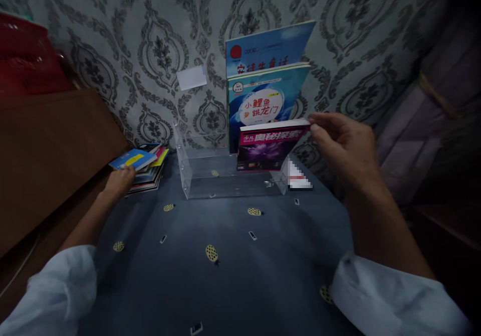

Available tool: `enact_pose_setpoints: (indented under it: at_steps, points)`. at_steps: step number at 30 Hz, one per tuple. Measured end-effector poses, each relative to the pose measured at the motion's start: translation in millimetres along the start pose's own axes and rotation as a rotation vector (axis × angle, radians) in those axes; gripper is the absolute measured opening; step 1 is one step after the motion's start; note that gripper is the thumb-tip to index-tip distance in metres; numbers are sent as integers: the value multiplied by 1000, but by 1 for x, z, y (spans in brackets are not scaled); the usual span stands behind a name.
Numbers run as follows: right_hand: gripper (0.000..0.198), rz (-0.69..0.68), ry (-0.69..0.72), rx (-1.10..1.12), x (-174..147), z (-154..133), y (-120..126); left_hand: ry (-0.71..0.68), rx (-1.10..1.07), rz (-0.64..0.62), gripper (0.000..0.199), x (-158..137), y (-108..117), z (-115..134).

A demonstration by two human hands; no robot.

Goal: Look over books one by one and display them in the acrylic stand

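My right hand (343, 143) is closed at the upper right corner of a thick purple book (272, 150), thumb and fingers pinching its edge. That book stands in the front part of a clear acrylic book rack (184, 175). Behind it, a teal picture book (263, 93) and a taller blue book (270, 45) stand one behind the other on the rack's right side. Over on the left, my left hand (122, 178) grips the near edge of a blue book with a yellow label (137, 159), which lies on top of a book stack (148, 180).
A dark blue tablecloth (180, 281) with pineapple prints covers the table. At left stands a brown wooden cabinet (48, 160) with a red bag (28, 57) on it. Patterned wallpaper rises behind the rack, and a tied curtain (417, 120) hangs at right.
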State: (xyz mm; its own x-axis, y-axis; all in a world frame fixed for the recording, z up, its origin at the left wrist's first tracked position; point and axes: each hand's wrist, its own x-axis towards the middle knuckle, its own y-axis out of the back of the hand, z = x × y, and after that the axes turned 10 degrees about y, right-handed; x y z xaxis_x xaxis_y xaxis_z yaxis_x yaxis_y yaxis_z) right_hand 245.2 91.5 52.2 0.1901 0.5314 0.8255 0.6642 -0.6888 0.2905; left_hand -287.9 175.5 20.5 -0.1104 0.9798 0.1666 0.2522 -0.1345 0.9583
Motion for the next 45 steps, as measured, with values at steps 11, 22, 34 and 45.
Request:
enact_pose_setpoints:
  at_steps: [11,22,34,45]
  points:
    - [40,60,110,-159,-11,-25,-9,126,64,215,68,-43,-37,14]
    - [31,-65,279,-22,-86,-56,-37,168,-33,155,70,-68,-66,25]
    - [30,-686,451,177,-206,-55,-90,-323,-264,-495,68,-170,-55,-12]
    - [27,-730,338,214,-218,-46,-95,86,-392,-102,63,-88,-114,12]
